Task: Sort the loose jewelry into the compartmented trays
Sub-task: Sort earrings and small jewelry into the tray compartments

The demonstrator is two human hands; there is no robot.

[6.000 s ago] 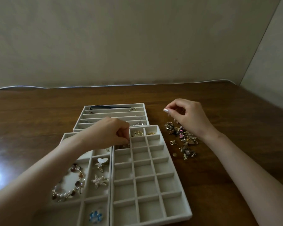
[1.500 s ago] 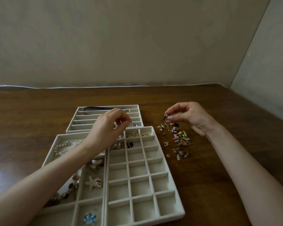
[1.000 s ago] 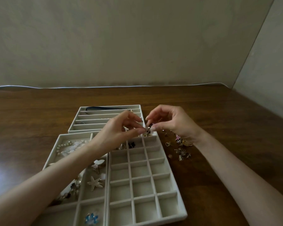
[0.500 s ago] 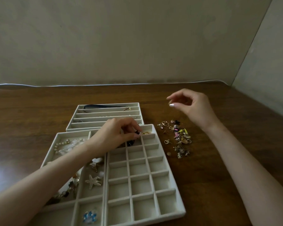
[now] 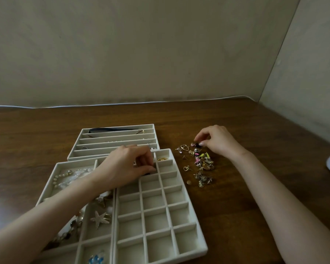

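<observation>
left hand (image 5: 130,166): forearm bare to the frame edge | right hand (image 5: 217,141): forearm bare | fingers (image 5: 201,143): nails pale, glossy polish

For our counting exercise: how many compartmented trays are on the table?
3: the long-slot tray farthest back, the large-compartment tray near left, the small-grid tray near right. None seems hidden.

The loose jewelry (image 5: 204,164) lies right of the grid tray (image 5: 154,220); slotted tray (image 5: 111,141) sits behind.

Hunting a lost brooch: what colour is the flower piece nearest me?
The flower piece is blue; head view.
</observation>
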